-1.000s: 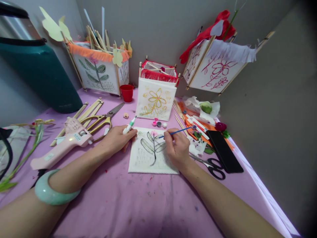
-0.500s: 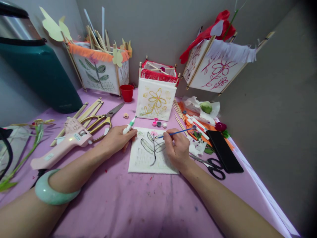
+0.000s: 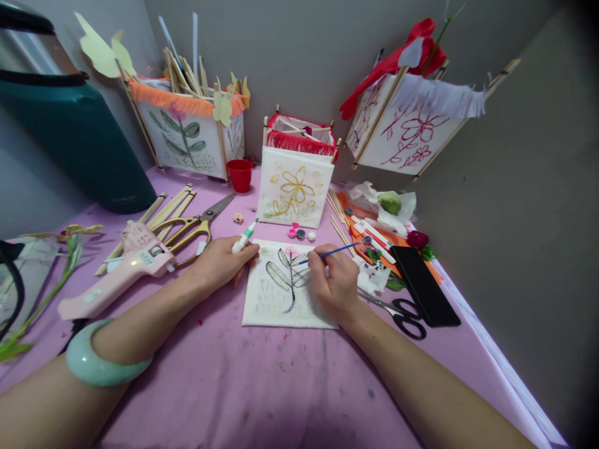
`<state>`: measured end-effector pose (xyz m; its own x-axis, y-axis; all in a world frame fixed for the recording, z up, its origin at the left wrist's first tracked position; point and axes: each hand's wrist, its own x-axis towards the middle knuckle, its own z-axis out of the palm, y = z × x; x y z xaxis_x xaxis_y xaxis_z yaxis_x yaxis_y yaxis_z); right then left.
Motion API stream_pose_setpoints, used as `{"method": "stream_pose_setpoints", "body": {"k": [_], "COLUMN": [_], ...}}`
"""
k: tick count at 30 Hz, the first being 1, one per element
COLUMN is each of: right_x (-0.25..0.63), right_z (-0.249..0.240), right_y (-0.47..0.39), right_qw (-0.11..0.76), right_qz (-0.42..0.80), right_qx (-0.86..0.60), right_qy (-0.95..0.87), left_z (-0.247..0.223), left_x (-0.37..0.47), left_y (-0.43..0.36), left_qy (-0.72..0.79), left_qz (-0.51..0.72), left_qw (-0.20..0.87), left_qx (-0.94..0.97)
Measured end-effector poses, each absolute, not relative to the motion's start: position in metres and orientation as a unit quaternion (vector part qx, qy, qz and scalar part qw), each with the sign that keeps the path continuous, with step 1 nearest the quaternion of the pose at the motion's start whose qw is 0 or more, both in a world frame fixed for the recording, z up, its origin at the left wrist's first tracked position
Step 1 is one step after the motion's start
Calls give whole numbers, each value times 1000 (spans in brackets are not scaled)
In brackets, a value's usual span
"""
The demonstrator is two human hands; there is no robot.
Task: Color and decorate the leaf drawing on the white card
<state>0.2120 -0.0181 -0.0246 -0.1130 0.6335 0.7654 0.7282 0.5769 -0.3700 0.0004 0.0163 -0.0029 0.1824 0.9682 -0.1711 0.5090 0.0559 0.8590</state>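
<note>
Panel (image 3: 276, 304), centre: white, cloth-like, matt, slightly rough.
Brush (image 3: 339, 249): smooth blue handle, apparently plastic.
Marker (image 3: 244, 237): smooth white barrel, apparently plastic.
Bangle (image 3: 96, 360), near left: polished, glossy, stone-like.
Glue gun (image 3: 112, 279), left: smooth pink plastic.
Large scissors (image 3: 204, 219), left: metal, gold-toned handles with a sheen.
Flask (image 3: 70, 137), far left: matt teal coating, shiny metal band.
Cup (image 3: 240, 178), far centre: smooth red plastic.
Sticks (image 3: 175, 204), left: bare wood, matt.
Small scissors (image 3: 394, 309), right: black plastic handles.
Tablecloth (image 3: 224, 386): creased cloth, matt.

A white panel (image 3: 291, 288) bearing a dark-stemmed, leafy plant with a pink bloom is lying flat. A thin blue brush (image 3: 344, 248) is slanting over the panel's right half; a green-tipped white marker (image 3: 244, 237) is tilting near its far left corner.
</note>
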Motion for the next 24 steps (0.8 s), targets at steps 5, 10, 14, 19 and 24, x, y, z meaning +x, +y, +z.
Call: {"method": "stream_pose_setpoints", "body": {"k": [5,10,14,19,24], "right_x": [213,213,213,214,213], "right_z": [-23,-21,-20,-16,-17], "right_y": [-19,-21,-22,-23,-25], "right_qw": [491,502,486,521,511], "right_qz": [-60,-77,-63,-96,-73], "right_qx": [-451,-440,-437,-425,-424], "right_qy": [-743,-741,-755,-734,-744], "left_z": [-4,-3,-5,-4,-3], "left_x": [0,0,-1,0,1], "left_y": [16,16,17,17,17], "left_qy": [579,583,579,582,583], "left_qz": [265,263,263,256,256], "left_qw": [435,430,428,426,426], "left_qx": [636,637,643,643,642]}}
